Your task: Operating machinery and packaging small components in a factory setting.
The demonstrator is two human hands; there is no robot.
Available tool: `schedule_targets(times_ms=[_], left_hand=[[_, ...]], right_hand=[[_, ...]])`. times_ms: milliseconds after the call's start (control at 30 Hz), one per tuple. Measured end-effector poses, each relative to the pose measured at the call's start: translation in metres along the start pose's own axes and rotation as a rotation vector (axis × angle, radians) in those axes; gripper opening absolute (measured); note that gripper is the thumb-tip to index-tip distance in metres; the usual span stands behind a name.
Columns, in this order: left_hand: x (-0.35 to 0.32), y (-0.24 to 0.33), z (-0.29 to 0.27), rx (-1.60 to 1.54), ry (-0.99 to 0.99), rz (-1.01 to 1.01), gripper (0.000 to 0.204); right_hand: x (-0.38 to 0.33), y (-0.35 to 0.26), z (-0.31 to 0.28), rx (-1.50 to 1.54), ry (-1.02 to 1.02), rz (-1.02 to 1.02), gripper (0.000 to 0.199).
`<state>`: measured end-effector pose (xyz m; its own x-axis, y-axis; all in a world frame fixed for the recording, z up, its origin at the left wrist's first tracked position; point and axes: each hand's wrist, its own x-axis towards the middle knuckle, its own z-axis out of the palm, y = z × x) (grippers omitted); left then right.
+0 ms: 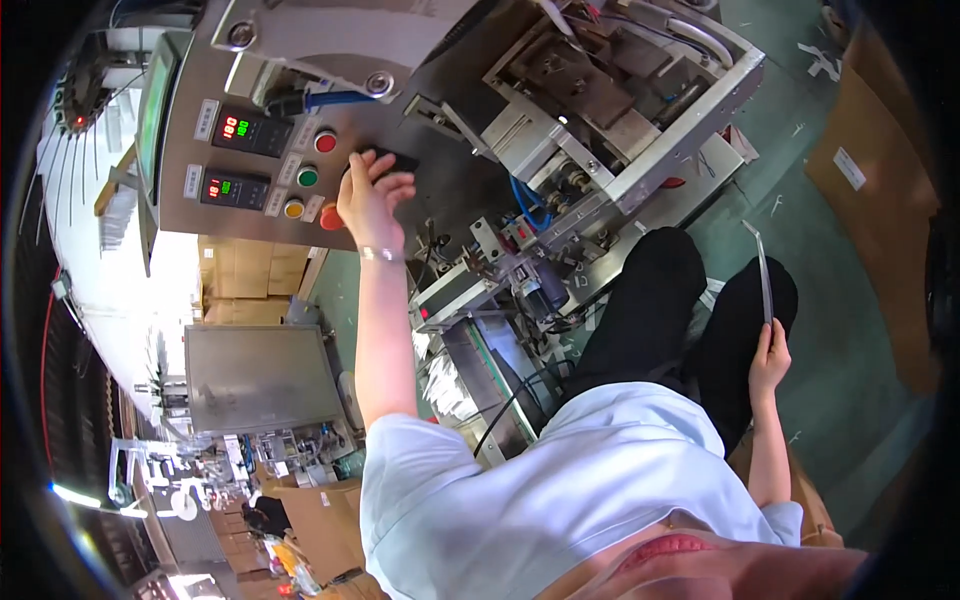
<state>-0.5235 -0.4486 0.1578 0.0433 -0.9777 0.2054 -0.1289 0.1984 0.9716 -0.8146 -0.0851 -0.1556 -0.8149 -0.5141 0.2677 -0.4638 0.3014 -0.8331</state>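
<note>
My left hand is raised in front of a machine's steel control panel, its fingers apart and loosely curled, with nothing visible in them. Beside the wrist is an orange-red knob; whether the hand touches it I cannot tell. Close to the fingers are a red button, a green button and a yellow button. Over by my right knee, my right hand is closed around long metal tweezers, whose bent tip points up and away.
Two lit digital displays sit left of the buttons. The machine's metal frame and mechanism fill the upper middle, with cables and blue tubes below. A cardboard box stands at the right. Paper scraps lie on the green floor.
</note>
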Motion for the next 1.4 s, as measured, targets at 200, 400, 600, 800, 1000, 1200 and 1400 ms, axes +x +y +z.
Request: schedule_targets(times_ms=[200, 400, 600, 800, 1000, 1200, 1400], left_hand=[[0.031, 0.002, 0.002, -0.185, 0.087, 0.071, 0.044], [0.033, -0.002, -0.002, -0.250, 0.131, 0.113, 0.045], [0.027, -0.001, -0.019, -0.335, 0.185, 0.088, 0.045], [0.046, -0.012, -0.035, -0.333, 0.239, -0.019, 0.048], [0.032, -0.001, -0.019, -0.338, 0.212, 0.020, 0.046], [0.041, 0.003, 0.008, -0.196, 0.181, 0.122, 0.042], [0.041, 0.007, 0.010, -0.217, 0.232, 0.065, 0.041]], right_hand=[[-0.003, 0.002, 0.000, -0.016, -0.008, 0.021, 0.024], [-0.001, 0.000, 0.005, -0.046, -0.034, 0.030, 0.024], [-0.001, 0.003, 0.011, -0.034, -0.055, 0.049, 0.024], [-0.002, -0.001, 0.009, -0.063, -0.015, -0.007, 0.023], [-0.001, -0.001, 0.004, -0.072, -0.080, 0.101, 0.022], [0.000, -0.005, 0.004, -0.066, -0.084, 0.155, 0.022], [-0.001, -0.009, 0.006, -0.079, -0.042, 0.104, 0.021]])
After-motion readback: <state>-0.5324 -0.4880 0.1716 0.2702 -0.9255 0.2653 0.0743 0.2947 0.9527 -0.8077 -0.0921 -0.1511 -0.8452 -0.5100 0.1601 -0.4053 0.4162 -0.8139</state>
